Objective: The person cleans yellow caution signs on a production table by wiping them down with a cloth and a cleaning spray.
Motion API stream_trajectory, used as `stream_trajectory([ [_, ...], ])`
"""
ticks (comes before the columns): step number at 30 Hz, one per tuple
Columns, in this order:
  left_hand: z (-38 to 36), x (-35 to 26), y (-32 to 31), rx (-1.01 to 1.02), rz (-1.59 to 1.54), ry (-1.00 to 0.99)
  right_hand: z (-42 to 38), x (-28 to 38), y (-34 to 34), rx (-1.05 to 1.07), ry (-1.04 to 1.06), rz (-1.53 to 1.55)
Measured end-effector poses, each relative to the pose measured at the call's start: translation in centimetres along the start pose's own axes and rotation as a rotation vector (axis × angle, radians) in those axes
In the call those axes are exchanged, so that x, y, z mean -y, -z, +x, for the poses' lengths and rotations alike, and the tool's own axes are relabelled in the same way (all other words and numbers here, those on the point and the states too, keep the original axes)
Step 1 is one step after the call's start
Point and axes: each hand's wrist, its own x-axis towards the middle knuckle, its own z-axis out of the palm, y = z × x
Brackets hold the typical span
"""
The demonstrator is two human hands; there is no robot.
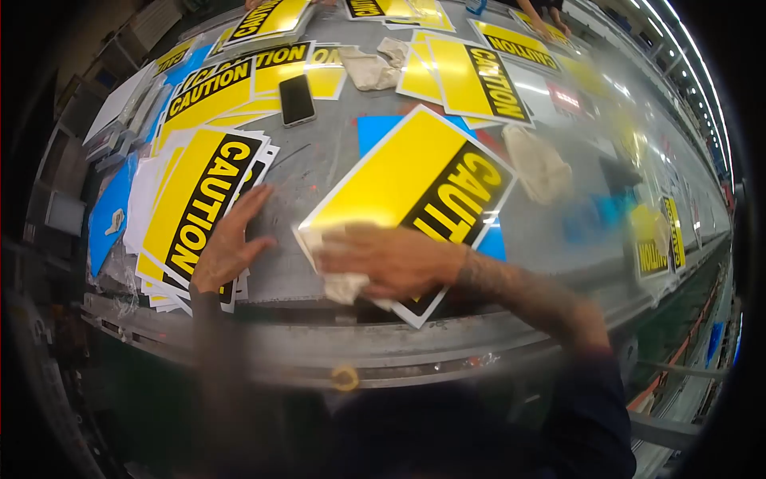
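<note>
A yellow and black caution sign [375, 168] lies at an angle in front of me, over a blue sheet [377, 132]. My right hand [391, 259] presses a whitish cloth [345, 287] onto the sign's near left corner; the fingers are partly blurred. My left hand [231, 246] rests at the right edge of a stack of caution signs [187, 195], fingers spread and holding nothing. The stack is uneven, with white borders showing underneath.
A phone [297, 100] lies on the metal table [311, 152]. Crumpled cloths [369, 69] and a second cloth [536, 165] lie near more caution signs [483, 78]. Another person's hand [542, 28] is at the far side. The table's metal edge [319, 343] runs close to me.
</note>
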Motion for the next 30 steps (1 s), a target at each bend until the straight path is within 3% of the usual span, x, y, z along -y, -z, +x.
stream_trajectory([
  [2, 0.6, -1.7, -0.6, -0.254, -0.053, -0.114, 0.7, -2.8, 0.7, 0.01, -0.076, -0.112],
  [4, 0.7, -3.3, -1.4, -0.309, -0.166, -0.086, -0.2, -6.6, 0.5, -0.106, -0.173, -0.193],
  [8, 0.7, -9.1, -5.1, -0.158, -0.104, -0.57, -4.8, -11.2, 3.1, -0.166, -0.31, -0.468],
  [12, 1.0, -14.4, -8.7, 0.194, -0.069, -0.782, -8.5, -13.4, 4.5, -0.272, -0.545, -0.402],
  [17, 1.1, -16.2, -11.1, 0.329, 0.04, -0.814, -10.4, -12.3, 5.4, -0.262, -0.755, -0.418],
  [30, 2.8, -18.0, -9.6, 0.337, 0.009, -0.808, -14.8, -10.2, 5.4, -0.39, -0.66, -0.497],
])
